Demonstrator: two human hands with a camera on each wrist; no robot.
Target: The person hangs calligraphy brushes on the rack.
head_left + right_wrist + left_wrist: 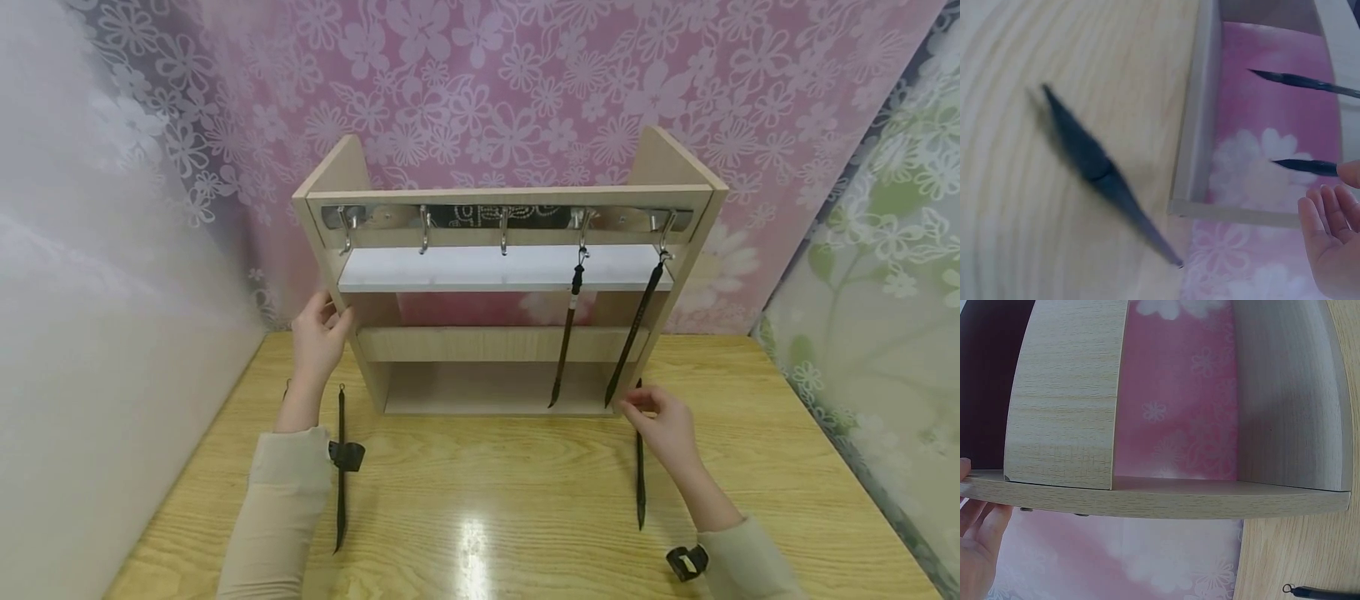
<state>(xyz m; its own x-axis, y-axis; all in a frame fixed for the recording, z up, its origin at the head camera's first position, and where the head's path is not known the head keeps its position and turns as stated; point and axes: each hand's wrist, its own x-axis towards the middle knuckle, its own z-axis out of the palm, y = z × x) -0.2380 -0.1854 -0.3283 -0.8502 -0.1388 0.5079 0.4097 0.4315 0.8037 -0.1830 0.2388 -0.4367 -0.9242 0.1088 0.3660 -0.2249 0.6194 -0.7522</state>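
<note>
My left hand (318,337) grips the left side panel of a light wooden rack (697,196); in the left wrist view its thumb and fingers (988,531) lie on opposite faces of the board. A brown writing brush (567,333) and a black writing brush (636,333) hang tip down from the two rightmost hooks. Close by the black brush's tip and the rack's lower right corner is my right hand (663,425), fingers loosely bent with nothing between them. In the right wrist view, the thumb (1349,173) overlaps the hanging black brush (1304,165).
A metal hook strip (502,218) crosses the rack's top, above a white shelf (495,268). Dark brushes lie on the wooden table (480,500): one left (341,500), one right (641,492). A loop (287,387) shows beside my left forearm. Floral cloth (510,100) hangs behind.
</note>
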